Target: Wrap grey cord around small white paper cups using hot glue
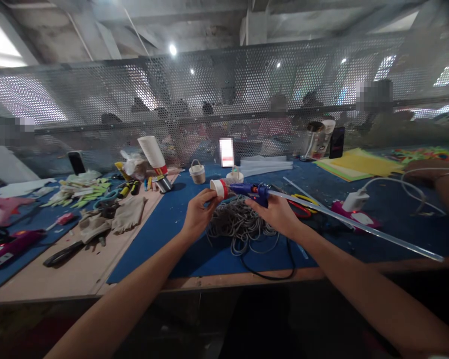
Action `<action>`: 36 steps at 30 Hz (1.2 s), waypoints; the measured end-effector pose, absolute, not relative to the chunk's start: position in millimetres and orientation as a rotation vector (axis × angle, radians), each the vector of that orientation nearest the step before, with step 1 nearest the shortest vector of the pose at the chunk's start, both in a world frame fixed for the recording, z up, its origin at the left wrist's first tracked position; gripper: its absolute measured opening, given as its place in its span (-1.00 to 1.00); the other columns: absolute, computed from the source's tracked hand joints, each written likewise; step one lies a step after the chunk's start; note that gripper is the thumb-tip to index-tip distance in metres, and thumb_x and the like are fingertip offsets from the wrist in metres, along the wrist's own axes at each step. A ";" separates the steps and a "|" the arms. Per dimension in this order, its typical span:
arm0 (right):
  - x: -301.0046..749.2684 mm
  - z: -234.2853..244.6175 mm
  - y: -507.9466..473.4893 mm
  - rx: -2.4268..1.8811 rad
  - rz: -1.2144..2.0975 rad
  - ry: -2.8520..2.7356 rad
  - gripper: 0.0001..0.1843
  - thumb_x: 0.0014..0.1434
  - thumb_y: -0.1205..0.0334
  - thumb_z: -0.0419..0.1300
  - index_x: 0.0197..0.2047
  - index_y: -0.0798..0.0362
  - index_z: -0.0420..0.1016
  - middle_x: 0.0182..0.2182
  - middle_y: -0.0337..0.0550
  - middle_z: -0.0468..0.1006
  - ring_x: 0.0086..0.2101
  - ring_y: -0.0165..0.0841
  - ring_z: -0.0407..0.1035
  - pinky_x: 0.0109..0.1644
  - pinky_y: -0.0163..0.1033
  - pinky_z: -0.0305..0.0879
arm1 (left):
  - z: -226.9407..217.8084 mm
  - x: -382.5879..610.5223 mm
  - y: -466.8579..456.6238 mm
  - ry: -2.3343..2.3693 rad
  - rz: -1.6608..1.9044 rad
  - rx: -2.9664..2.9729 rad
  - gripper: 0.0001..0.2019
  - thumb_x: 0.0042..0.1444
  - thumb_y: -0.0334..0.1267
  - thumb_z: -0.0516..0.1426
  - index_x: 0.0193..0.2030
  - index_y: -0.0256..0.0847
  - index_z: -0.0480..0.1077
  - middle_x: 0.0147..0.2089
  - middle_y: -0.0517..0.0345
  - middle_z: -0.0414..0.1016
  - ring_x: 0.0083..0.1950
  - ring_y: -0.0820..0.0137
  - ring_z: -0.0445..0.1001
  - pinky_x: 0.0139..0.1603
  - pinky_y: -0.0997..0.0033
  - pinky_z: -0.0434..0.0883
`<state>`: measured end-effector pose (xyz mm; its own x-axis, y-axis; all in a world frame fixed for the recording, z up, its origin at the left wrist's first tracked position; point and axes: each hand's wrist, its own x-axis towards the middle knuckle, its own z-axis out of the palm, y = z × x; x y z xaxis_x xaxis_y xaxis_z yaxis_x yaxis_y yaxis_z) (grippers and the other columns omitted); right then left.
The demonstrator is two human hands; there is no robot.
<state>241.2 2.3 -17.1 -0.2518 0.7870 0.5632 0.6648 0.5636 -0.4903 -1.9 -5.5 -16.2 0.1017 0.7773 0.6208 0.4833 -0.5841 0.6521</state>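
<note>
My left hand (199, 210) is closed around a small white paper cup (219, 188) with a red band, held on its side above the blue mat. My right hand (275, 212) grips a blue glue gun (251, 192). Its nozzle points left and touches the cup's side. A long clear glue stick (355, 227) juts out of the gun's back toward the right. Below both hands lies a heap of grey cord (239, 225). A black cable (273, 271) loops from the gun toward the table's front edge.
A stack of white cups (154, 155), a small cord-wrapped basket (197, 173), gloves (115, 219) and pliers (63, 254) lie to the left. A pink glue gun (353, 215) and white charger (353, 202) sit right. Another person's arm (439, 177) reaches in far right. A mesh screen (224, 94) backs the table.
</note>
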 end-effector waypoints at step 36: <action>241.6 -16.8 1.3 -1.189 0.182 -2.005 -0.54 0.28 -0.17 0.11 -0.10 0.03 0.58 -0.41 -0.10 0.60 -0.42 -0.23 0.44 -0.31 -0.19 0.26 | -15.7 -2.9 -4.9 1.294 1.496 2.125 -0.75 0.26 -0.10 0.12 -0.26 -0.23 0.50 -0.25 0.12 0.42 -0.25 0.38 0.38 -0.20 0.46 0.30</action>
<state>241.6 1.3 -16.8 -0.2560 0.7947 0.5504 0.6824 0.5518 -0.4793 -2.9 -4.9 -15.7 0.0849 0.7650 0.6384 0.5216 -0.5800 0.6257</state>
